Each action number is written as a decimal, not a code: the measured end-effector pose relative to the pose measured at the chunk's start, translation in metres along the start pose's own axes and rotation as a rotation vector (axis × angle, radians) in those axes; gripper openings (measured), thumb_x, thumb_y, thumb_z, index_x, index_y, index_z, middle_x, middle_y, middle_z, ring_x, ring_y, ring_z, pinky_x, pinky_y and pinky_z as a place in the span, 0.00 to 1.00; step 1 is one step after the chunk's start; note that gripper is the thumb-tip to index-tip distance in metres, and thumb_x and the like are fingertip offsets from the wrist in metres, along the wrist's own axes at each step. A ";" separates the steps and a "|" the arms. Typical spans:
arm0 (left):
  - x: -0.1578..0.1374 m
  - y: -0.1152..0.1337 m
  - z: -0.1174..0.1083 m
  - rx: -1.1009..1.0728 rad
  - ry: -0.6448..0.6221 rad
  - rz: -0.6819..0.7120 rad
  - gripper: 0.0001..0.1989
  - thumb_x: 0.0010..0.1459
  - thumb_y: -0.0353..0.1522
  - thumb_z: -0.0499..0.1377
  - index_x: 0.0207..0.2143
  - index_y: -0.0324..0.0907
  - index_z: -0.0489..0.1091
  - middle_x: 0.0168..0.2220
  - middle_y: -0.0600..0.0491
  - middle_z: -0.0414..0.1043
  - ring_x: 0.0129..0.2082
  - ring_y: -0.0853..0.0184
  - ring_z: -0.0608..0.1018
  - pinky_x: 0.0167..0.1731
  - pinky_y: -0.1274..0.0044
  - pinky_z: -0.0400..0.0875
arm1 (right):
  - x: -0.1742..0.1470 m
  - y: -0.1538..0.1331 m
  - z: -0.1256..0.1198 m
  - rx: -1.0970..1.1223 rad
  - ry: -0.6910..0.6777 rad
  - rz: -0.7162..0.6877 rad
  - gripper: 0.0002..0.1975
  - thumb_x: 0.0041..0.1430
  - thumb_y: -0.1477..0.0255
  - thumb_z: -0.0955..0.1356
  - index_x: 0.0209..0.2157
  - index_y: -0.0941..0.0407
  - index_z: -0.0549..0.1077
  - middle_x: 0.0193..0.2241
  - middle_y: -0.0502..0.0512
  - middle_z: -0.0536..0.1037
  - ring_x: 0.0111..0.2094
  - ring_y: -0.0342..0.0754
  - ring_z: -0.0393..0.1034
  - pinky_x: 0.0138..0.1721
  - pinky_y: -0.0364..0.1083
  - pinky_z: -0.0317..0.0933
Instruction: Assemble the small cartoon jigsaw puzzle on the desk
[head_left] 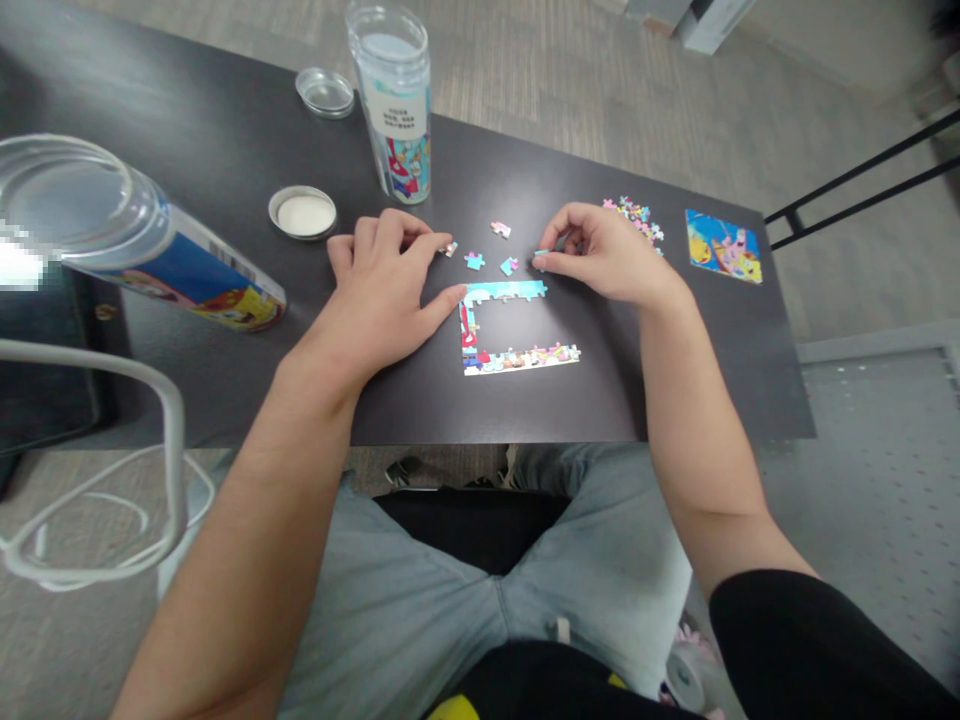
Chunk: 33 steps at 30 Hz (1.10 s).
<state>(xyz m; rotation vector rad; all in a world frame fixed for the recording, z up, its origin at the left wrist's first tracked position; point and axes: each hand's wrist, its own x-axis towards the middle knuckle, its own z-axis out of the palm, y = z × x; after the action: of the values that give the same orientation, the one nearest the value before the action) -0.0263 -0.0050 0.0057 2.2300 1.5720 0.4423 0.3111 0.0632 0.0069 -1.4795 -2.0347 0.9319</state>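
Note:
A partly joined jigsaw border (465,345) lies on the dark table, with a top, left and bottom side and a gap at the right. My left hand (382,290) rests open beside it, the thumb at its upper left corner. The index fingertip is at a small loose piece (451,248). Between thumb and fingers of my right hand (592,252) is a puzzle piece (540,254), held just off the border's upper right end. Above the border lie a blue piece (475,261), another blue piece (509,266) and a pinkish piece (501,230).
Beyond my right hand is a pile of pieces (637,215), with a picture card (724,245) farther right. A clear canister (394,105) stands at the back, and a larger canister (187,255) at the left. Two round lids (303,213) and a white cable (176,450) are also there.

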 end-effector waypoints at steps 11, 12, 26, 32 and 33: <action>-0.001 0.001 0.000 0.018 -0.011 -0.006 0.32 0.83 0.48 0.68 0.83 0.56 0.77 0.80 0.36 0.74 0.79 0.25 0.72 0.80 0.34 0.65 | -0.008 0.001 -0.022 0.273 -0.213 0.101 0.26 0.50 0.53 0.96 0.36 0.49 0.87 0.35 0.52 0.91 0.38 0.51 0.82 0.45 0.53 0.81; -0.001 0.001 0.000 0.023 -0.011 -0.007 0.31 0.83 0.49 0.67 0.83 0.56 0.77 0.79 0.36 0.74 0.79 0.26 0.72 0.80 0.35 0.65 | -0.007 0.001 -0.021 0.273 -0.219 0.107 0.25 0.51 0.55 0.96 0.36 0.49 0.87 0.35 0.52 0.91 0.38 0.50 0.82 0.44 0.52 0.80; 0.000 0.000 -0.001 0.007 -0.008 -0.006 0.31 0.83 0.49 0.66 0.83 0.58 0.77 0.79 0.37 0.75 0.80 0.26 0.71 0.81 0.33 0.64 | -0.006 0.001 -0.015 0.151 -0.223 0.102 0.23 0.55 0.53 0.95 0.35 0.48 0.88 0.34 0.50 0.91 0.36 0.49 0.80 0.38 0.51 0.74; 0.001 0.000 0.000 0.005 -0.013 -0.018 0.29 0.85 0.48 0.62 0.82 0.56 0.77 0.80 0.37 0.74 0.81 0.27 0.71 0.81 0.34 0.64 | -0.006 0.001 -0.012 0.151 -0.184 0.094 0.23 0.57 0.53 0.94 0.35 0.48 0.86 0.35 0.53 0.89 0.38 0.53 0.80 0.39 0.53 0.73; 0.001 0.001 0.000 0.006 -0.016 -0.023 0.30 0.86 0.49 0.62 0.82 0.55 0.77 0.81 0.37 0.74 0.81 0.27 0.71 0.81 0.35 0.64 | -0.006 0.001 -0.011 0.149 -0.153 0.080 0.22 0.59 0.53 0.93 0.35 0.47 0.85 0.35 0.53 0.88 0.38 0.53 0.79 0.39 0.53 0.72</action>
<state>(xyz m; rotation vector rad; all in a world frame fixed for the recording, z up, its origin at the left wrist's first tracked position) -0.0255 -0.0048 0.0062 2.2117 1.5917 0.4127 0.3212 0.0604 0.0140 -1.4584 -1.9738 1.2354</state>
